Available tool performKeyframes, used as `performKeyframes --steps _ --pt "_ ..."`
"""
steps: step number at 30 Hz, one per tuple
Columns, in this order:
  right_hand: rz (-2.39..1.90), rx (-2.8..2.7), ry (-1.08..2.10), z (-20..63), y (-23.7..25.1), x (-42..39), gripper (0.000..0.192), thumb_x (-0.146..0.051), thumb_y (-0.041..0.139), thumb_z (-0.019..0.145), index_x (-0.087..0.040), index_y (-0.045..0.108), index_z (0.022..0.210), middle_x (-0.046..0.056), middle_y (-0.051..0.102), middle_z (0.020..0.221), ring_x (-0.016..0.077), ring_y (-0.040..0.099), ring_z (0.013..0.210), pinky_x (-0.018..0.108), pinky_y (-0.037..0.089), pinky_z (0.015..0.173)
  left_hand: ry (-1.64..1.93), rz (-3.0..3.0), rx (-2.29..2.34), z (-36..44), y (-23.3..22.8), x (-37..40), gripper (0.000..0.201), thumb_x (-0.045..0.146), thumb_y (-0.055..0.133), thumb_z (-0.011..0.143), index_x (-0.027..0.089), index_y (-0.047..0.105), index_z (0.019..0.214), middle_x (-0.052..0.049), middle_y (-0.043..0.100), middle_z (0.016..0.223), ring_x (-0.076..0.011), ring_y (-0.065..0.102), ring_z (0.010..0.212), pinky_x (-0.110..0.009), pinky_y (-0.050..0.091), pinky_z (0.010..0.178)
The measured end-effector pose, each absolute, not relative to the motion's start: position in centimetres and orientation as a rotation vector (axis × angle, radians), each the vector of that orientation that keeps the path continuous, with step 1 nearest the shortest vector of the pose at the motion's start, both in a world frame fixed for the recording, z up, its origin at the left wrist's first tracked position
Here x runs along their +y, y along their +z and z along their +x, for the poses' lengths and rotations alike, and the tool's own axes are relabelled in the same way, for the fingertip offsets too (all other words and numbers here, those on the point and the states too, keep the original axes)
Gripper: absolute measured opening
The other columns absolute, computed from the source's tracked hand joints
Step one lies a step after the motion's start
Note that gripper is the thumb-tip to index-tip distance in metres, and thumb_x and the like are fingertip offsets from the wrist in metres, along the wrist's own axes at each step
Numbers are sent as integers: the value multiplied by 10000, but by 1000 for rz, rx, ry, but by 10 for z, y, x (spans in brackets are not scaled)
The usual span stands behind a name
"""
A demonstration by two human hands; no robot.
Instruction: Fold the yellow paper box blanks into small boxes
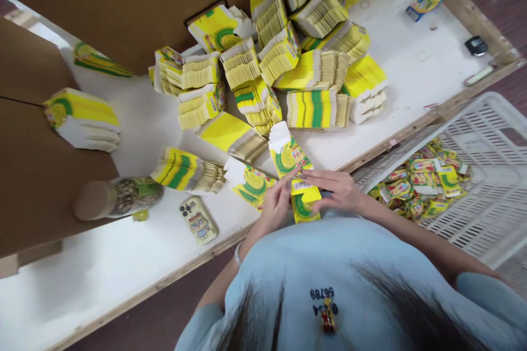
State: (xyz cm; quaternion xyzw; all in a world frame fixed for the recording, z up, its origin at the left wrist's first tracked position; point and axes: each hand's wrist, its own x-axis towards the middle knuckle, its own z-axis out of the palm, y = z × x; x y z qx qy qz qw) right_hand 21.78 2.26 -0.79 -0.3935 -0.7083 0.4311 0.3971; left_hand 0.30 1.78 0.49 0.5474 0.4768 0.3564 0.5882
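Observation:
Near the table's front edge, close to my body, lies an unfolded yellow-and-green printed carton (284,154) with white end flaps. My left hand (275,203) is closed on its left edge, fingertips pinched near the middle of the printed panel. From the other side my right hand (340,192) grips the same carton, fingers laid across it and the thumb lower down by the yellow flap. Whether the lower yellow part is a second carton, I cannot tell. Just left of my left hand rests another flat carton (254,184). Beyond both hands are bundles of flat cartons (317,109).
To the right, a white plastic basket (489,175) holds many small folded boxes (424,178). A phone (198,220) and a jar (119,197) are on the left. Far right are a blue box (424,5) and a small black object (476,45). A wooden rim (395,145) edges the table.

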Motion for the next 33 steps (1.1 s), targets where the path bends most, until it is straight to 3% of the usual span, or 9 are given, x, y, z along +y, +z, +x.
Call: performKeyframes --steps 2,4,7,13,18,24,28,30,33 --pt "-1050 -1723 1285 218 -2 22 478 -519 779 840 -256 743 1238 106 745 1270 262 733 1139 391 636 944 754 1341 1149 -1 7 21 516 545 466 1016 183 699 1300 -115 768 1052 -235 712 1007 -378 573 961" --pt "-1134 -1565 1573 214 5 21 453 -420 725 900 -247 685 1316 87 768 1148 204 762 960 323 654 771 721 1365 1201 -4 8 22 536 529 489 1009 178 644 1383 -60 727 838 -174 661 749 -299 582 748" --pt "-1166 -1309 1883 205 14 19 505 -290 714 879 -229 595 1366 42 748 1032 131 721 760 240 604 646 685 1378 1251 -3 9 22 570 518 521 998 162 598 1435 27 565 633 -112 474 542 -220 453 534" --pt "-1161 -1124 1913 207 19 23 529 -250 757 815 -236 591 1318 14 717 1037 107 692 762 210 579 651 651 1362 1232 -1 13 21 551 510 563 977 141 648 1376 32 536 616 -99 412 531 -209 397 513" --pt "-996 -1111 2077 211 18 30 426 -371 753 846 -216 704 1240 35 793 990 171 762 857 312 648 738 482 1430 1141 -9 23 24 512 481 392 1046 175 632 1379 7 594 667 -125 463 529 -242 439 539" --pt "-1477 -1405 1403 297 15 31 364 -484 665 911 -223 777 1138 72 811 1016 206 758 798 335 632 651 456 1759 1719 -13 17 63 570 579 457 998 130 574 1328 -136 712 982 -284 675 948 -382 517 854" --pt "-2074 -1805 600 404 12 12 351 -580 714 837 -250 803 915 57 700 632 289 675 622 510 590 696 144 1777 1932 -3 -2 86 902 702 655 831 77 428 1440 -196 739 989 -375 713 1020 -416 515 863" --pt "-2229 -1768 346 428 17 5 381 -598 752 797 -263 788 976 49 663 620 351 687 698 607 555 805 60 1751 1898 1 -7 89 970 688 671 830 86 336 1513 -190 760 968 -356 742 951 -384 509 829" --pt "-2322 -1718 256 405 30 13 443 -534 676 895 -249 715 1232 123 750 913 416 708 958 659 485 956 107 1699 1914 -3 -3 86 973 631 656 875 108 233 1578 -120 767 875 -319 748 864 -339 490 764"
